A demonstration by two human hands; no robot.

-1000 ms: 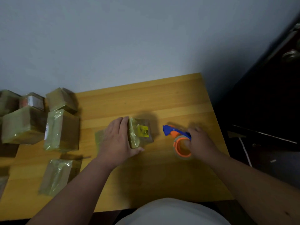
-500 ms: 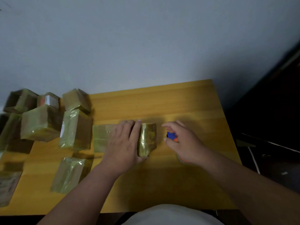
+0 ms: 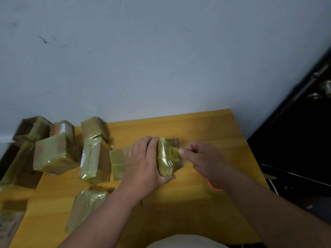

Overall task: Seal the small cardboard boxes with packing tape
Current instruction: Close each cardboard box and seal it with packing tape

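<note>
Wooden table (image 3: 206, 126): left hand (image 3: 143, 163) grips box (image 3: 168, 156); right hand (image 3: 202, 158), fingers curled, pinches its tape; slack grip could let tape wrinkle.

Both forearms are bare to the frame's edge, no sleeves showing. The hands (image 3: 143, 163) wear nothing. A white garment (image 3: 186, 241) covers the torso.

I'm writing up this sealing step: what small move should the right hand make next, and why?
Probably press the tape flat across the box: the right hand already touches its yellow-labelled face, while the left hand steadies it on the table.
</note>
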